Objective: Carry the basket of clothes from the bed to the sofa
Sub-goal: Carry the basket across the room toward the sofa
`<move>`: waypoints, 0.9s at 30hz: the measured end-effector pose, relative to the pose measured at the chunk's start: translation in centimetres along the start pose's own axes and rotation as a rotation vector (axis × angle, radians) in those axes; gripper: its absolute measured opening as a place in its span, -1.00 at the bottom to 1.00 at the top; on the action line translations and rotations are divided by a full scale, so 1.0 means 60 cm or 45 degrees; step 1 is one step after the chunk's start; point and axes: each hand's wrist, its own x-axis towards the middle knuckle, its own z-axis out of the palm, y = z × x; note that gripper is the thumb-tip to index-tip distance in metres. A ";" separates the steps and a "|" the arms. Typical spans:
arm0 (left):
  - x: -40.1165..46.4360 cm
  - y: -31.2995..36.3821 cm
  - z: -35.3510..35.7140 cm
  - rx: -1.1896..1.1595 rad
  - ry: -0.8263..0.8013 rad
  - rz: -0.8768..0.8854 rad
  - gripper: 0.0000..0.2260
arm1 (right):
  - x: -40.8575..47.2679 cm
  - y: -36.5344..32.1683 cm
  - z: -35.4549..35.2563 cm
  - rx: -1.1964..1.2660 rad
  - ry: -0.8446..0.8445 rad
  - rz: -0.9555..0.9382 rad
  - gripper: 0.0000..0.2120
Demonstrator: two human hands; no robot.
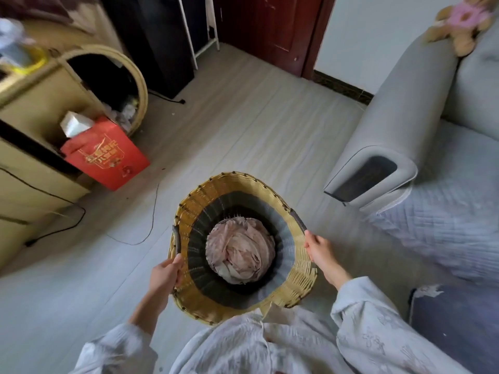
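A round woven basket (199, 201), yellow at the rim and dark inside, hangs in the air in front of my body above the floor. Crumpled pale pink clothes (240, 251) lie at its bottom. My left hand (164, 273) is closed around the dark handle on the basket's left side. My right hand (321, 252) grips the dark handle on the right rim. The grey sofa (399, 125) stands to the right, its armrest end close to the basket, with a light quilted cover on the seat.
A red gift box (108, 155) leans against a beige cabinet (35, 109) on the left, beside an arched wicker frame (135, 76). Thin black cables (151, 220) trail across the pale floor. A plush toy (461, 22) sits on the sofa's back. A dark red door (272, 28) is ahead.
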 end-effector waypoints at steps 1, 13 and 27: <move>0.012 0.030 0.014 0.010 0.008 0.007 -0.69 | 0.026 -0.020 -0.010 0.003 -0.012 -0.003 -0.58; 0.132 0.389 0.155 0.166 -0.173 0.267 -0.67 | 0.245 -0.173 -0.125 0.089 0.088 0.085 -0.62; 0.384 0.706 0.228 0.317 -0.402 0.235 -0.73 | 0.463 -0.392 -0.141 0.052 0.406 0.207 -0.59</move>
